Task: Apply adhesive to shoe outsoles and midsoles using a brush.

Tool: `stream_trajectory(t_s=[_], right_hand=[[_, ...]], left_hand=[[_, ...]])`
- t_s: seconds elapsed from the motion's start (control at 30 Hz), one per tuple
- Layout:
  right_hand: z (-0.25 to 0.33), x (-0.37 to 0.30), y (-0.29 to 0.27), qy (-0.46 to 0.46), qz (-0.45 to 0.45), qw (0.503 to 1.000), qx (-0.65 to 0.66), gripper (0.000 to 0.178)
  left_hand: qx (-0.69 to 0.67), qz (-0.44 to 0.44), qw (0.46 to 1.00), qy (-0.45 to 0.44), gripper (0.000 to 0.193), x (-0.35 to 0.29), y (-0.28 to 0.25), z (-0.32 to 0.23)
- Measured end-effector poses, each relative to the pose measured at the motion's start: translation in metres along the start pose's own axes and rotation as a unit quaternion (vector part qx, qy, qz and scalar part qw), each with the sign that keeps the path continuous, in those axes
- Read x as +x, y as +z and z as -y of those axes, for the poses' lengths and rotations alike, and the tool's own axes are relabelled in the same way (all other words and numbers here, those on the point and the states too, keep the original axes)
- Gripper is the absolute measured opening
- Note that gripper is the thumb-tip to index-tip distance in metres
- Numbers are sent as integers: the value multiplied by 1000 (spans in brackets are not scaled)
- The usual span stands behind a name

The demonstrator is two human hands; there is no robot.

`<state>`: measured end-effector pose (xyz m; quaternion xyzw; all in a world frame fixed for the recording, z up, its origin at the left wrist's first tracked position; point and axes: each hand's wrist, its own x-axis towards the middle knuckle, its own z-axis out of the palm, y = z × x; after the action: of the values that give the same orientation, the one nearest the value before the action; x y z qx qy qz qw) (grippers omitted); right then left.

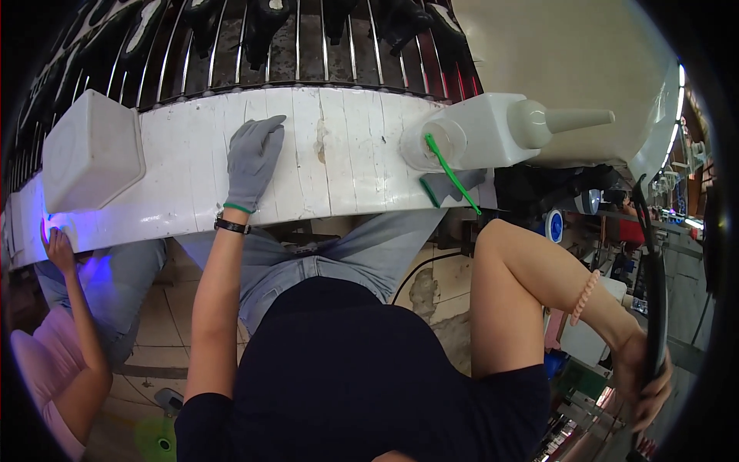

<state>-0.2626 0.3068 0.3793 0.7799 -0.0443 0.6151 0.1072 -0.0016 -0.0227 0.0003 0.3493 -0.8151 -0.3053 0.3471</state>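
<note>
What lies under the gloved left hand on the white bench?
The left hand, in a grey glove, lies flat on the cracked white bench top. Only painted planks show around it; whatever is beneath the palm is covered.

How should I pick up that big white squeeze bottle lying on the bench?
Wrap a hand around the white squeeze bottle's wide body, coming down from above. It lies on its side on the white bench, its pointed nozzle sticking out past the right end, too thin and tapered to hold well.
</note>
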Motion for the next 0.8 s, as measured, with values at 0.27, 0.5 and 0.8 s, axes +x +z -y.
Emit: stream_trajectory(t_s=[0.27, 0.5, 0.8], right_hand=[[25, 0, 7, -30, 235, 968, -78, 19], [-7, 1, -1, -81, 32, 988, -128, 18], [-16, -4, -15, 8, 49, 994, -100, 18]], left_hand=[[5, 2, 1000, -11, 21, -3, -4, -1], [-4, -7, 1000, 12, 22, 2, 3, 1], [-3, 15, 1000, -19, 23, -1, -1, 0]])
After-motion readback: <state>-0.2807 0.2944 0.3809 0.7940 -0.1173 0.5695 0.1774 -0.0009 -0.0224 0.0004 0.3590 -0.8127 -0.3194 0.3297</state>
